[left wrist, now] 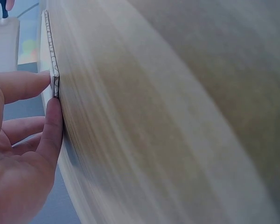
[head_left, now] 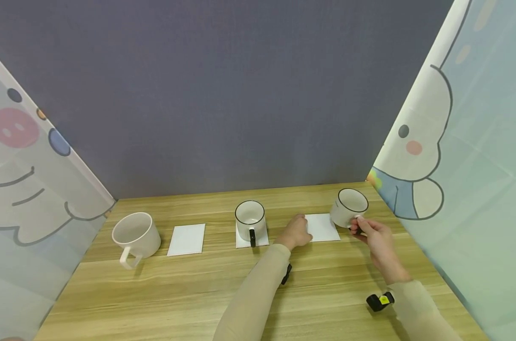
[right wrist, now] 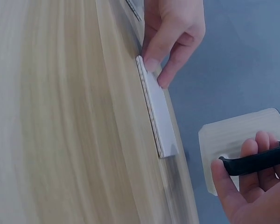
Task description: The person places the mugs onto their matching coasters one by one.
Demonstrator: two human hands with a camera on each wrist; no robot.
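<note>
My right hand [head_left: 379, 239] grips the black handle [right wrist: 252, 162] of a white enamel-style mug [head_left: 342, 215] with a dark rim. In the right wrist view this mug hangs above the tabletop, beside a square white coaster [head_left: 324, 228]. At the coaster's left edge my left hand [head_left: 295, 232] pinches a corner between thumb and fingers, as the left wrist view shows. The coaster [right wrist: 159, 112] lies on the wood. Left of that hand, a matching mug [head_left: 250, 226] stands on another coaster [head_left: 263, 240], its black handle towards me.
A plain white mug [head_left: 142, 241] stands at the left of the wooden table [head_left: 190, 293], and a bare white coaster [head_left: 187, 239] lies to its right. A dark grey panel [head_left: 241, 94] rises behind, with cartoon-printed curtains [head_left: 475, 213] on both sides.
</note>
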